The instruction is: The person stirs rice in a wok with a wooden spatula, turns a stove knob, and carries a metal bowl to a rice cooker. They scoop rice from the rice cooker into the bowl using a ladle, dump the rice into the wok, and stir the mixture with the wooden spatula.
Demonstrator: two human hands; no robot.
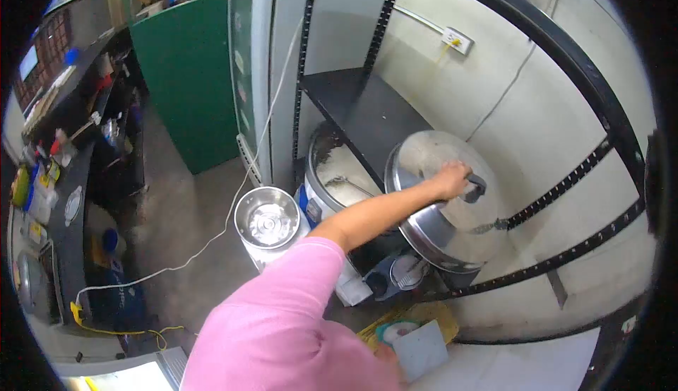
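Note:
My left hand (454, 179), on a bare forearm below a pink sleeve, is closed around the black handle (475, 188) of a large round lid (441, 152) with a cloudy domed top and steel rim. The lid is tilted; whether it rests on something is not clear. Beside it stands a big pot (316, 186) of white rice-like food (346, 168), with a metal spoon (357, 185) lying in it. Low in view, my right hand (388, 363) is mostly hidden by my body, close to a flat grey panel (421, 351); its fingers do not show clearly.
A steel bowl (268, 218) stands left of the pot. The black shelf (367, 105) and its metal frame (558, 204) surround the pot and lid. A yellow basket (445, 318) is below. A white cord (191, 258) crosses the floor towards a cluttered counter (70, 200).

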